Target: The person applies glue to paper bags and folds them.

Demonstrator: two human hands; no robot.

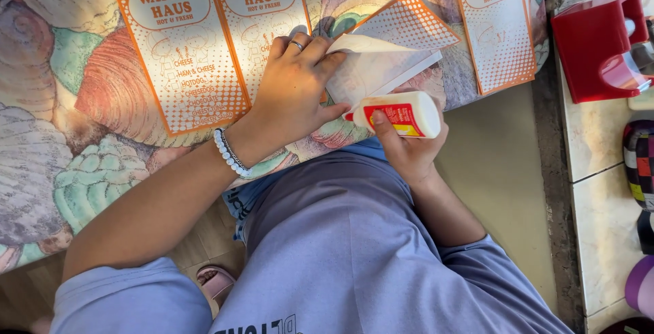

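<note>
My left hand (294,88) presses flat on a white paper sheet (371,75) whose orange-dotted corner (407,26) is folded back. A ring and a beaded bracelet are on that hand and wrist. My right hand (407,144) grips a white glue bottle (398,114) with a red label, lying sideways, its tip pointing left at the sheet's lower edge. Two orange-and-white printed menu sheets (182,51) lie side by side to the left of my left hand, on a cloth with a seashell pattern (82,136).
Another orange printed sheet (496,27) lies at the far right of the cloth. A red plastic holder (599,44) stands on a tiled ledge (599,204) at the right. My lap in a blue shirt fills the lower middle, with a pink sandal (216,281) below.
</note>
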